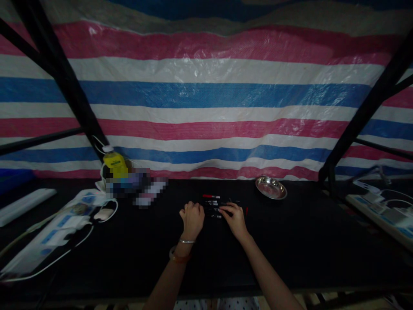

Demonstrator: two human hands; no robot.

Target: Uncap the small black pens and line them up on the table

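Observation:
Several slim, pen-like pieces with dark bodies and silvery parts lie in a loose row on the black table; one, a red pen [208,196], is at the far end of the row. My left hand [192,217] rests at the row's left side, fingers curled down; what they hold, if anything, is hidden. From the right, my right hand [234,218] pinches with thumb and forefinger at the silvery part of a dark pen [216,209]. Nearer to me lies another dark pen [217,216]. A red tip [247,211] shows just beyond my right hand.
A shiny round metal dish [271,188] stands at the back right. Power strips with cords lie on the left [61,230] and right [383,215]. A yellow bottle [116,164] stands at the back left, beside blurred-out items. Black frame posts and a striped sheet enclose the table.

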